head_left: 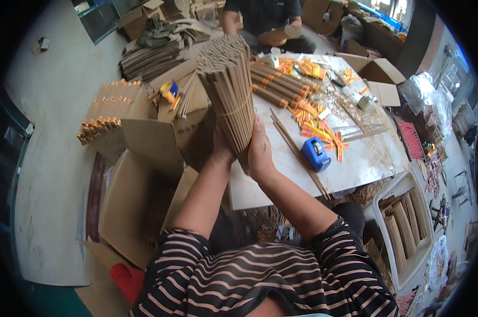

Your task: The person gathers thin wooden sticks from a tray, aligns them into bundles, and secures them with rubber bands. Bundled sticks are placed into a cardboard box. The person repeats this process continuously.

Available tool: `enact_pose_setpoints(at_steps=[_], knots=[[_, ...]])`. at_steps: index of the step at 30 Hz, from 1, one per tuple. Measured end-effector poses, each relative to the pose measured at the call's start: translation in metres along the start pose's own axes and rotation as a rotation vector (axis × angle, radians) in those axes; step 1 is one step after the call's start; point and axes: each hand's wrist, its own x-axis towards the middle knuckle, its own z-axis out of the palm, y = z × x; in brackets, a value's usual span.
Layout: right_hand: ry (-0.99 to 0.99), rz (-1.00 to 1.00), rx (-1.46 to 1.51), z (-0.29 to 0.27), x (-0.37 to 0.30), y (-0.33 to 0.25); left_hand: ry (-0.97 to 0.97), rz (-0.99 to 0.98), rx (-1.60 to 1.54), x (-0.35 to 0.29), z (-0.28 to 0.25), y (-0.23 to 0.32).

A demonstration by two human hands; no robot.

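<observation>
A thick bundle of brown incense sticks (233,90) stands tilted in front of me, its top end pointing away. A thin band runs round its middle. My left hand (223,143) is wrapped round its lower left side, with the fingers mostly hidden behind the sticks. My right hand (260,150) presses on the lower right side, so both hands grip the same bundle above the near edge of the white table (371,169). To the right of my hands lie a few loose sticks (297,150) and a blue tape dispenser (315,154).
Red and yellow paper bands (317,126) and wrapped stick bundles (270,95) lie on the table. An open cardboard box (149,142) stands at my left, beside stacked bundles (112,103). A white crate (381,216) holds sticks at right. Across sits another person (260,18) holding a bundle.
</observation>
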Motion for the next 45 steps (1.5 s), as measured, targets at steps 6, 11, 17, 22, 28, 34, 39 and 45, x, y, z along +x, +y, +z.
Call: enact_pose_setpoints(at_steps=[6,11,17,22,28,34,39,45], knots=[[-0.018,0.062,-0.012,-0.002,0.025,-0.029,0.043,-0.091,-0.739,-0.025,0.031,0.041],[0.07,-0.007,-0.022,0.011,-0.001,-0.014,-0.058,-0.144,-0.556,0.002,0.012,0.023],[0.071,0.072,-0.028,-0.031,0.04,-0.004,-0.131,0.022,-0.42,-0.023,0.015,0.006],[0.071,0.005,-0.059,-0.038,-0.001,0.016,0.074,-0.156,-0.434,0.017,0.004,-0.044],[0.096,-0.029,-0.1,-0.053,0.019,0.038,0.046,-0.488,-0.683,0.003,0.043,0.004],[0.085,0.065,-0.127,-0.024,0.0,0.013,0.072,-0.539,-0.658,-0.001,0.028,0.022],[0.013,0.047,-0.044,-0.02,0.022,-0.006,0.02,-0.299,-0.774,-0.011,0.037,0.031],[0.099,-0.044,-0.133,0.002,-0.01,-0.003,-0.158,-0.329,-0.752,0.005,0.012,0.009]])
